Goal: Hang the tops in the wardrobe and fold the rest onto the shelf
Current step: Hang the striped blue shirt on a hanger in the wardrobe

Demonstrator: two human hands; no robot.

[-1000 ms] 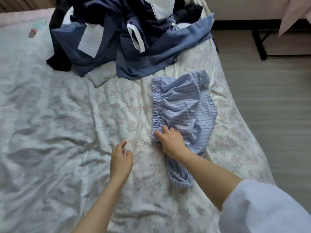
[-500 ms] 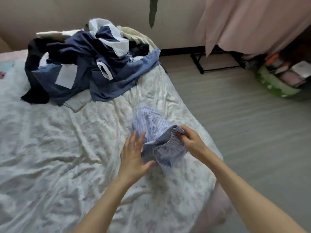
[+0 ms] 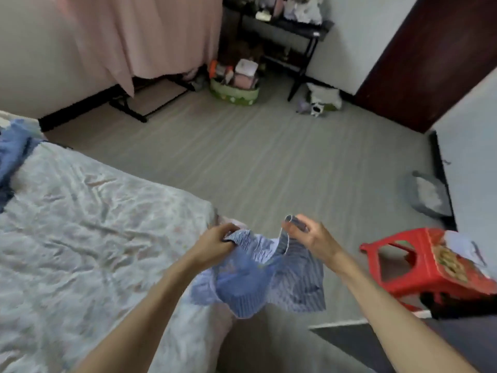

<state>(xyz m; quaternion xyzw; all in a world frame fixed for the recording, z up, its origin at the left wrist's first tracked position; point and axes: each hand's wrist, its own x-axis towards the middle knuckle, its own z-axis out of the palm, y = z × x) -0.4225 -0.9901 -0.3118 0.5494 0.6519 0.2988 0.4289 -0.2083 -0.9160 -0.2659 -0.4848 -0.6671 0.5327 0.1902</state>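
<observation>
Both hands gripping striped shorts point(image 3: 271, 275), left hand point(image 3: 215, 242), right hand point(image 3: 313, 238), raised apart

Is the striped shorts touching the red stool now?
Apart. In the head view, striped shorts hang from both hands, with bare floor showing before the red stool.

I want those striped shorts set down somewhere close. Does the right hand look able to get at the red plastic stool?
Probably yes. The right hand grips the blue striped shorts, and only bare floor shows between it and the red plastic stool beside it, though the stool's top already holds things.
</observation>
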